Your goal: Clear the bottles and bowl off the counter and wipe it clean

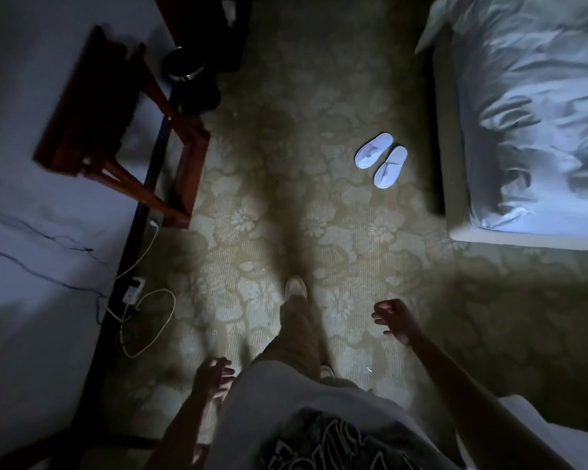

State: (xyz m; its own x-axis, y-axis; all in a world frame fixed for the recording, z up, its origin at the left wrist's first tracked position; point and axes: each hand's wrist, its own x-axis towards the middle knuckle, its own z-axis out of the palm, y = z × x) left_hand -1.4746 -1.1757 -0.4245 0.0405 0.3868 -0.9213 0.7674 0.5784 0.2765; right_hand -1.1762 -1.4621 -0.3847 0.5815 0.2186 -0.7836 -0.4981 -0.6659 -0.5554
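No bottles, bowl or counter show in the head view; I look down at a dim, patterned carpet [286, 205]. My left hand [213, 373] hangs by my hip at the lower middle, fingers loosely apart and holding nothing. My right hand [394, 318] is out in front at the lower right, fingers curled but apart, also holding nothing. One of my shoes [295, 288] is stepped forward on the carpet between the hands.
A wooden luggage rack [116, 123] stands against the white wall on the left, with a dark metal bin [187, 67] behind it. A charger and white cable [140, 310] lie by the baseboard. White slippers [381, 159] sit beside the bed [530, 123] at right.
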